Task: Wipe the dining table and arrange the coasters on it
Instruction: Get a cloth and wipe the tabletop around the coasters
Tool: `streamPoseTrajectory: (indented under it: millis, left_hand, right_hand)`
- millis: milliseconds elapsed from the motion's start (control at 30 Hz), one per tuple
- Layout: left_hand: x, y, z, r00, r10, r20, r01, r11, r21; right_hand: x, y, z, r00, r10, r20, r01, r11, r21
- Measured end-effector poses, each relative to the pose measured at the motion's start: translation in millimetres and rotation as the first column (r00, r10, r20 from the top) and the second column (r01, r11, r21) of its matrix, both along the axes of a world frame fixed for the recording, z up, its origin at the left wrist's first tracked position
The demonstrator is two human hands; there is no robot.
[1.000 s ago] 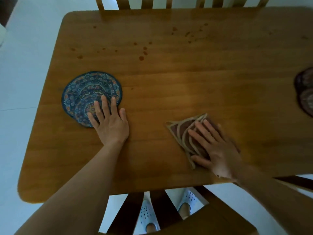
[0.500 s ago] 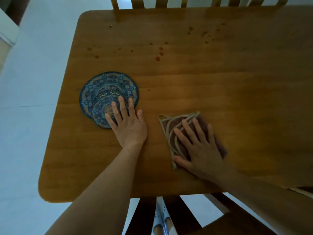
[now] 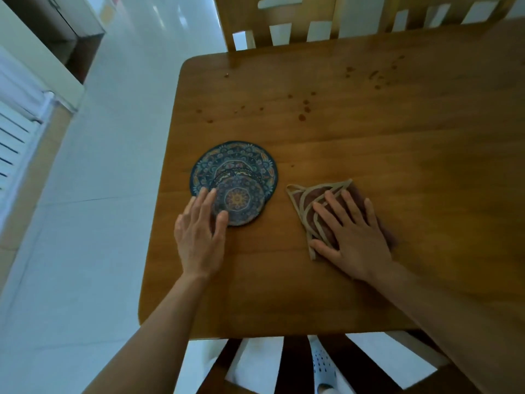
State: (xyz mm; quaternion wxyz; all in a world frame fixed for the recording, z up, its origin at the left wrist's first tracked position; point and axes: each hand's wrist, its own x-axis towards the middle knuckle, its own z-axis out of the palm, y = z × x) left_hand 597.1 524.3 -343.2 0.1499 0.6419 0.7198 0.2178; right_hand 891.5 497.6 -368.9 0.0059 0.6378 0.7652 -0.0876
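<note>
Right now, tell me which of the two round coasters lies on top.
The smaller coaster, nearer the left hand, overlaps the larger coaster lying beneath it.

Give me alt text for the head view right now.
Right hand presses a folded brown cloth flat on the wooden table; left hand touches the smaller of two overlapping round coasters. Dark spots remain farther up the table.
</note>
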Motion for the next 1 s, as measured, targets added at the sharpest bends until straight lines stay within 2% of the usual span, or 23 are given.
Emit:
streamPoseTrajectory:
  millis: [67, 133, 233, 333, 500, 633, 733, 800, 867, 933, 1000]
  left_hand:
    - [-48, -18, -11, 0.989, 0.133, -0.071, -0.137, 0.989, -0.053]
    - [-81, -30, -17, 0.979, 0.194, -0.062, -0.203, 0.961, -0.187]
    - [-92, -27, -20, 0.991, 0.128, 0.03, -0.112, 0.943, -0.314]
    - [-99, -21, -16, 0.972, 0.116, 0.204, -0.025, 0.916, -0.4]
    - [-120, -18, -11, 0.914, 0.091, 0.396, 0.104, 0.889, -0.445]
    - [-131, -16, -10, 0.741, 0.183, 0.646, 0.124, 0.909, -0.399]
    - [-138, -20, -11, 0.671, 0.185, 0.718, 0.143, 0.918, -0.371]
    - [-138, -21, -13, 0.709, 0.136, 0.692, 0.179, 0.914, -0.363]
    - [-136, -23, -15, 0.8, 0.033, 0.6, 0.234, 0.903, -0.361]
    - [-135, -24, -18, 0.872, -0.058, 0.486, 0.27, 0.886, -0.378]
    - [-135, -23, -18, 0.896, -0.082, 0.437, 0.277, 0.871, -0.405]
  right_hand:
    - [-12, -13, 2, 1.0, -0.011, 0.004, 0.011, 1.0, -0.002]
    - [-34, -33, 4, 0.999, 0.044, -0.005, -0.044, 0.999, 0.011]
    - [-81, -60, 3, 0.992, 0.125, -0.033, -0.125, 0.992, 0.014]
    - [-146, -71, 1, 0.98, 0.194, -0.038, -0.194, 0.981, 0.01]
    - [-262, -62, -1, 0.965, 0.257, -0.053, -0.256, 0.966, 0.028]
    - [-309, -50, 1, 0.971, 0.237, -0.04, -0.235, 0.971, 0.043]
    - [-302, -54, -2, 0.947, 0.319, -0.026, -0.318, 0.947, 0.038]
    - [-279, -56, -2, 0.894, 0.447, -0.007, -0.447, 0.894, 0.011]
    - [-244, -58, 0, 0.839, 0.543, 0.051, -0.542, 0.84, -0.017]
    - [-204, -62, 4, 0.838, 0.536, 0.103, -0.536, 0.844, -0.031]
    - [-169, -67, 7, 0.893, 0.439, 0.104, -0.44, 0.898, -0.015]
